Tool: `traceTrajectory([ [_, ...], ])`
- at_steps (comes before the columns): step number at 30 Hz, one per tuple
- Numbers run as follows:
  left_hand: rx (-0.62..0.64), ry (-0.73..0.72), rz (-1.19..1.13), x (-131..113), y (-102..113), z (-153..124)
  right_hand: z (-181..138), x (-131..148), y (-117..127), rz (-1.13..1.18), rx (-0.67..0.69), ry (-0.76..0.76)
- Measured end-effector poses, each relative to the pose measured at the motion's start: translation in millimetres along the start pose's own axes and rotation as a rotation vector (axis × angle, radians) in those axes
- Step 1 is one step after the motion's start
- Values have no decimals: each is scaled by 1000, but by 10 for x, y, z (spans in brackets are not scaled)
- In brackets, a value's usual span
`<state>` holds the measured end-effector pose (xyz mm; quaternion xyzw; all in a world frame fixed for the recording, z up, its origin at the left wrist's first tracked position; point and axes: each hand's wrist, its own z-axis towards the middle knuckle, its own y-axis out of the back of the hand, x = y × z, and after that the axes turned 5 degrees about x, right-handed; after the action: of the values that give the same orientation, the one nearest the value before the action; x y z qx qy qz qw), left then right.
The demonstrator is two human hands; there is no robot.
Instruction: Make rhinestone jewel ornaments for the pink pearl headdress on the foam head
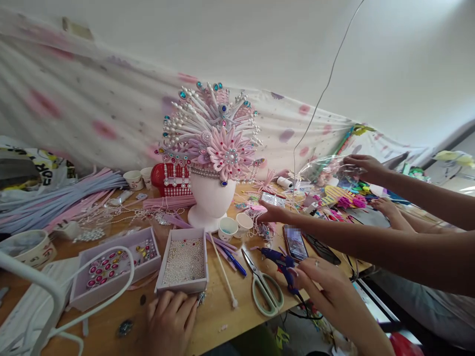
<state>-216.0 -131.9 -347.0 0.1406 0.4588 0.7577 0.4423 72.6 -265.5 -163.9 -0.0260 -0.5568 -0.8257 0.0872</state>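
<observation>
My right hand is wrapped around a blue glue gun, its nozzle pointing left. My left hand lies at the table's front edge, fingers slightly bent and apart, tips by the near wall of a white box of small pearl beads. A small jewelled piece shows beside its fingers. Green-handled scissors lie open left of the glue gun. Behind the box, a white foam head wears a pink and white headdress with pearls, gems and a large flower.
A gem box and a white cable-like loop are at left. Paper cups, a blue pen, a stick and a phone lie centrally. Other people's hands reach in from the right, one at clear plastic.
</observation>
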Motion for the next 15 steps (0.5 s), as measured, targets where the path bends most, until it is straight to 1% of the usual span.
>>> traceTrajectory([
  [5,16,13,21,-14,10,-8,358,-68,195,-16,85,-4],
  [7,18,-1,34,-10,7,-14,575,-97,213,-6,139,6],
  [9,-6,-2,52,0,6,-22,850,-166,192,-65,220,-32],
  [12,-53,-12,84,24,17,-33,1323,-378,119,-293,345,-144],
  [15,-58,-82,76,56,37,-33,1680,-654,77,-391,452,-147],
])
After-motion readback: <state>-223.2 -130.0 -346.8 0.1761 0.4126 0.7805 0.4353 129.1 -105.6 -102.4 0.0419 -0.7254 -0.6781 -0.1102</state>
